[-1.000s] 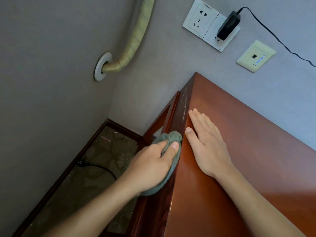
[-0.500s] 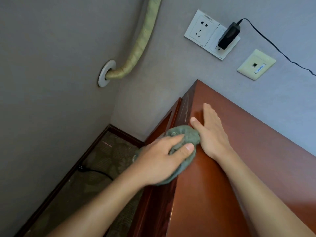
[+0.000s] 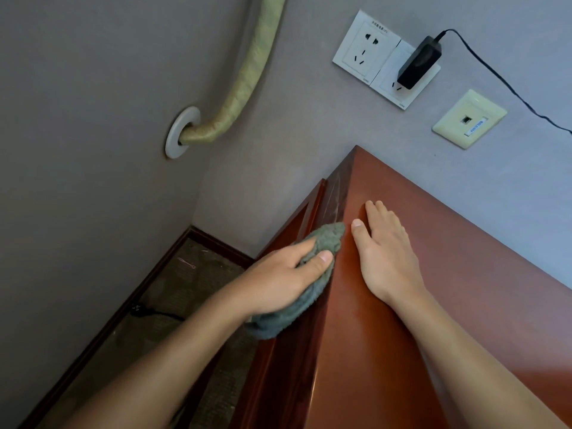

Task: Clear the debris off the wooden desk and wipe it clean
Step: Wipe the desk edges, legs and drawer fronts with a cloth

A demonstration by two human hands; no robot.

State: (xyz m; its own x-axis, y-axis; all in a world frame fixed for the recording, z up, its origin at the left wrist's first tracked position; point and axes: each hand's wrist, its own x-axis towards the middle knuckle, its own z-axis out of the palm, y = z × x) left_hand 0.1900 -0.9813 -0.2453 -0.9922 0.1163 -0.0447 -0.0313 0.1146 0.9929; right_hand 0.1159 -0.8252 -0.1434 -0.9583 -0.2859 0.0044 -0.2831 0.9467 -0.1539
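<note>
The reddish wooden desk (image 3: 448,274) fills the right side, its far corner against the wall. My left hand (image 3: 284,280) grips a grey-green cloth (image 3: 328,239) and presses it against the desk's left side edge. The cloth's lower end sticks out below my wrist. My right hand (image 3: 387,255) lies flat on the desk top, fingers straight, thumb beside the edge just right of the cloth. Pale streaks mark the edge beyond the cloth.
The wall (image 3: 309,150) behind holds a double socket (image 3: 365,48) with a black adapter (image 3: 418,63) and cable, plus a data port (image 3: 469,119). A wrapped pipe (image 3: 247,82) enters the left wall. A black cable (image 3: 154,312) lies on the carpet (image 3: 185,305) below.
My left hand has slid the cloth along the desk's side edge toward the far corner. My right hand stays flat on the top, shifting slightly.
</note>
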